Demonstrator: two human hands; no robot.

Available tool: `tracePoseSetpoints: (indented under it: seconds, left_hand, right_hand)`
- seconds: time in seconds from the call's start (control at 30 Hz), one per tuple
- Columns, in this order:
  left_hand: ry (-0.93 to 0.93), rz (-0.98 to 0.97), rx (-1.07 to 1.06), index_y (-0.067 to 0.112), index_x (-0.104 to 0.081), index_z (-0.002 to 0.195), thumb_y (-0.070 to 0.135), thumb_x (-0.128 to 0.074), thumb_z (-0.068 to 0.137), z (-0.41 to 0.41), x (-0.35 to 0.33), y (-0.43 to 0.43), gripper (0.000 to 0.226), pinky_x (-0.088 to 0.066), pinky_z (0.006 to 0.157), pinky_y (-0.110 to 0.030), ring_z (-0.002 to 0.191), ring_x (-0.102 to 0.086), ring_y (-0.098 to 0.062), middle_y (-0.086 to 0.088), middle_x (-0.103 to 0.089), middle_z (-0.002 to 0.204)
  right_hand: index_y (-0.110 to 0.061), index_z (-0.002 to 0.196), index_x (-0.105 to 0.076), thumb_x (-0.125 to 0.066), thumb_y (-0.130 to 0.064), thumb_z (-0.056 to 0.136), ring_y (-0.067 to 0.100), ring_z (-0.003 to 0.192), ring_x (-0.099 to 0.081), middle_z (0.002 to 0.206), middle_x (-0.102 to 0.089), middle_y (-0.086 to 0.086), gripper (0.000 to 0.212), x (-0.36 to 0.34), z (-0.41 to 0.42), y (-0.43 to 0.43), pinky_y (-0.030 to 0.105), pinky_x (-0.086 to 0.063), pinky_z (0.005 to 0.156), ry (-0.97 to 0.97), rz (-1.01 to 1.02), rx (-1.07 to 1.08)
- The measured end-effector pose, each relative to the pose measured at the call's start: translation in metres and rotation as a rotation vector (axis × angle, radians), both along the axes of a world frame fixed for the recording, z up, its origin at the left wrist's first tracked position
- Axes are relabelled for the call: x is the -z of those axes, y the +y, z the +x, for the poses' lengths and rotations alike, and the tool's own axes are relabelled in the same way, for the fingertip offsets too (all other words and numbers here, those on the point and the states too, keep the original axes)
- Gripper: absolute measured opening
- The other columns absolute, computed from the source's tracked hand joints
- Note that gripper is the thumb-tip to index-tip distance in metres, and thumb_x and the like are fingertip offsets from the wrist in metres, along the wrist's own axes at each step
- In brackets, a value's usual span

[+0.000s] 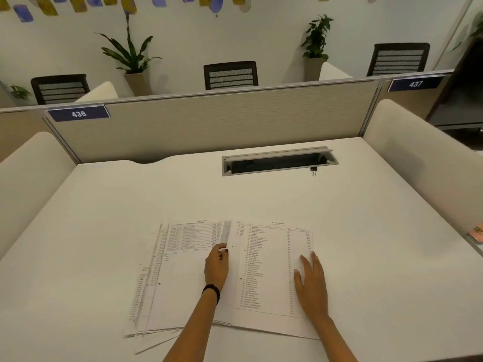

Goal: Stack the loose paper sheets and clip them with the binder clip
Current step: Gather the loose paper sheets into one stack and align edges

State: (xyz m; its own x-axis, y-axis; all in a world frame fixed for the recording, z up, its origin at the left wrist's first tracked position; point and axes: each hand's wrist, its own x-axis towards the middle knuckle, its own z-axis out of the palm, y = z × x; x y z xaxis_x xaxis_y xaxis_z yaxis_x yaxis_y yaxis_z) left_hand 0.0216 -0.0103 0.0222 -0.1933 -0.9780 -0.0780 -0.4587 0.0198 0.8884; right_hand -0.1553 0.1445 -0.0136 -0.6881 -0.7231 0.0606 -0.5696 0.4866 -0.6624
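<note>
Several printed paper sheets [183, 270] lie fanned out on the white desk [104, 205] in front of me. The rightmost sheet [266, 270] overlaps the others. My left hand [216, 267] pinches the left edge of that sheet between thumb and fingers. My right hand [311, 286] rests flat, fingers spread, on the sheet's right side. A small black binder clip [313, 171] sits far back on the desk, just below the right end of the cable tray, well away from both hands.
An open cable tray [279, 163] is recessed into the desk at the back. A beige partition [209, 121] closes the far side, with padded side dividers left and right. A small coloured object [475, 235] lies at the right edge.
</note>
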Motion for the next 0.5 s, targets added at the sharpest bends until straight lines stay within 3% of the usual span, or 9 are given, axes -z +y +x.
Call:
tracePoseSetpoints:
  seconds: [0.13,0.3,0.5]
  left_hand:
    - [0.057,0.067,0.051,0.005,-0.056,0.115,0.006,-0.042,0.095,-0.002,0.001,0.002,0.023,-0.041,0.084,-0.024,0.095,-0.053,-0.014,-0.004,-0.059,0.108]
    - [0.120,0.113,0.098,0.009,-0.053,0.120,0.009,-0.038,0.098,-0.011,0.002,0.013,0.026,-0.042,0.090,-0.023,0.099,-0.054,-0.013,-0.003,-0.058,0.115]
    - [0.159,0.127,0.179,0.014,-0.046,0.129,0.021,-0.044,0.097,-0.021,0.000,0.023,0.033,-0.048,0.100,-0.040,0.112,-0.057,-0.018,-0.003,-0.058,0.125]
  right_hand:
    - [-0.007,0.135,-0.042,-0.050,-0.014,0.092,0.027,0.140,-0.024,0.152,-0.025,0.012,0.044,-0.005,-0.003,0.000,0.040,-0.030,0.109,-0.100,-0.109,0.124]
    - [-0.008,0.135,-0.042,-0.050,-0.015,0.092,0.025,0.140,-0.024,0.152,-0.024,0.012,0.045,-0.003,0.010,-0.005,0.038,-0.027,0.112,-0.089,-0.086,0.069]
    - [-0.009,0.136,-0.040,-0.049,-0.015,0.092,0.024,0.142,-0.020,0.153,-0.022,0.012,0.045,-0.004,0.027,-0.015,0.036,-0.022,0.115,-0.091,-0.071,0.008]
